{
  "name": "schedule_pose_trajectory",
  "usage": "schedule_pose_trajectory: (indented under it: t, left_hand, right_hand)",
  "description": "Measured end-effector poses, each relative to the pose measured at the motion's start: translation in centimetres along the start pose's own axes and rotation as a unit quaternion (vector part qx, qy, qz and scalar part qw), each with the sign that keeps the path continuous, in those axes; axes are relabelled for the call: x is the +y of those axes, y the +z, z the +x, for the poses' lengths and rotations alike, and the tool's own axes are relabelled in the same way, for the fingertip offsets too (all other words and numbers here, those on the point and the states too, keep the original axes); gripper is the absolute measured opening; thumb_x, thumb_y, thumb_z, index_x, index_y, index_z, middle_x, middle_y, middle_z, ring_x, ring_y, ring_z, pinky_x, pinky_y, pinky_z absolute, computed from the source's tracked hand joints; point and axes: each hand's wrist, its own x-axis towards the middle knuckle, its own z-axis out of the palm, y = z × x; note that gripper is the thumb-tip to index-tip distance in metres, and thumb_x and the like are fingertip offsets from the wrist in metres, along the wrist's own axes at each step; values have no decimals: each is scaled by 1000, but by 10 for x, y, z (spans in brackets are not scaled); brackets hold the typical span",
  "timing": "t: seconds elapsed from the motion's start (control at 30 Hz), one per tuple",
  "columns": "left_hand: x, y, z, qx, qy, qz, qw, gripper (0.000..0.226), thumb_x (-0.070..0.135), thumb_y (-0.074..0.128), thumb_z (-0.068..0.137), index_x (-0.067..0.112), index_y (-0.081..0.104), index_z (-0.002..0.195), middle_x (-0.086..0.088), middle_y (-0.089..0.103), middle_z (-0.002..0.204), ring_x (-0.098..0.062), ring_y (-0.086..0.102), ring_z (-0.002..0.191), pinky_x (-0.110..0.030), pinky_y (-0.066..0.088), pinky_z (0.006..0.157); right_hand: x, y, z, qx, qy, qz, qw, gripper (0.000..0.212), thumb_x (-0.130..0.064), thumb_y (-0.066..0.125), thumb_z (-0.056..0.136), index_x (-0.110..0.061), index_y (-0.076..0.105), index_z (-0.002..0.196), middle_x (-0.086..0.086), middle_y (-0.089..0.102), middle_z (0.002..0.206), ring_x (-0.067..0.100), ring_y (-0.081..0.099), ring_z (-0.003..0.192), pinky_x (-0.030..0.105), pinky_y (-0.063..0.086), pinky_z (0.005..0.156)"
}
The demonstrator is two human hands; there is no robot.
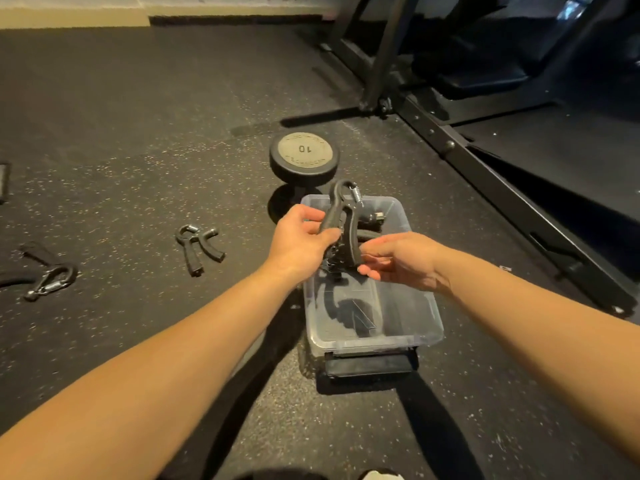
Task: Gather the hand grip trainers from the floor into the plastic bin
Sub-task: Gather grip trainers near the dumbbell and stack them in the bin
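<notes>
A dark speckled rubber floor is filling the view, with the black steel of a rack frame running along the right and a dumbbell marked 10 lying just beyond the hands. Both hands are sharing one hand grip trainer. The left hand is curling its fingers and thumb round one handle, and the right hand is pinching the lower end of the other handle between thumb and fingertips. The spring end is pointing up and away from the grip.

Directly beneath the grip the clear plastic bin is sitting open on the floor, so the trainer is hanging over its far half, not yet inside. That placement looks deliberate: with the trainer over the bin's mouth, it needs only lowering or releasing to land within the walls. The two-handed hold is probably steadying an awkward, splayed shape so that it goes in flat.

Something dark is lying in the bin's far end, just past the grip. It may be another trainer, but the hands are hiding too much to tell. Well to the left of the grip, a second trainer is lying on the floor, handles spread, waiting to be collected. Farther left again, a strap with a carabiner is lying apart from it, and seems no part of the job.
</notes>
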Motion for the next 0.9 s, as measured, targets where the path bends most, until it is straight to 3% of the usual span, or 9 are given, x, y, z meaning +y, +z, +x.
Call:
schedule_pose_trajectory:
  t: [0.2,0.37,0.47,0.53,0.63,0.73,0.83,0.9]
  left_hand:
    - [-2,32,-1,-22,-4,25,999,32,16,77,84,23,57,108,0,72,97,-19,72,84,-43,60,83]
    - [-10,49,-7,-52,-53,0,997,51,12,76,86,17,53,131,-3,69,110,-16,69,94,-33,57,87]
    - [-18,60,-10,-51,-94,-47,993,56,9,76,85,13,51,135,-3,70,106,-17,71,94,-38,57,90]
    - [-22,70,-12,-36,-129,-70,988,61,9,76,85,13,49,139,-5,72,109,-20,72,95,-41,58,90]
    - [-24,86,-16,5,-174,-110,979,58,9,79,81,13,49,131,-6,70,108,-25,72,95,-46,59,88]
    - [-27,96,-14,12,-211,-163,964,41,7,79,81,9,56,115,-5,72,96,-25,73,91,-46,60,86]
    - [-31,94,-8,17,-227,-148,962,21,24,74,88,11,68,104,-6,76,92,-21,73,89,-41,58,90]
    - [-35,92,-3,36,-249,-167,953,19,30,66,94,13,66,103,-7,75,96,-22,72,92,-43,58,92]
  right_hand:
    - [13,-24,-1,82,4,18,996,24,-14,67,92,-5,66,114,17,68,105,24,69,82,32,59,73]
    - [18,-28,4,107,-32,-13,994,10,-14,67,93,-8,67,101,9,72,83,18,64,66,29,52,65]
    - [26,-27,7,140,-18,-62,988,21,-24,70,90,-9,73,104,8,76,97,17,65,80,29,48,73]
    - [32,-23,7,156,19,-44,987,28,-33,70,90,-8,71,103,8,71,90,19,62,81,32,49,74]
    - [42,-16,8,122,77,105,984,24,-31,66,95,-7,66,93,8,64,75,18,60,65,28,53,65]
    - [48,-15,15,131,47,199,970,13,-19,64,96,-6,65,92,6,68,73,15,61,65,26,52,64]
    - [45,-22,17,158,20,192,968,11,-11,61,97,-1,65,98,11,68,78,16,60,66,26,49,66]
    - [43,-28,17,164,14,168,972,14,-5,56,98,2,64,107,14,66,79,18,59,62,28,50,64]
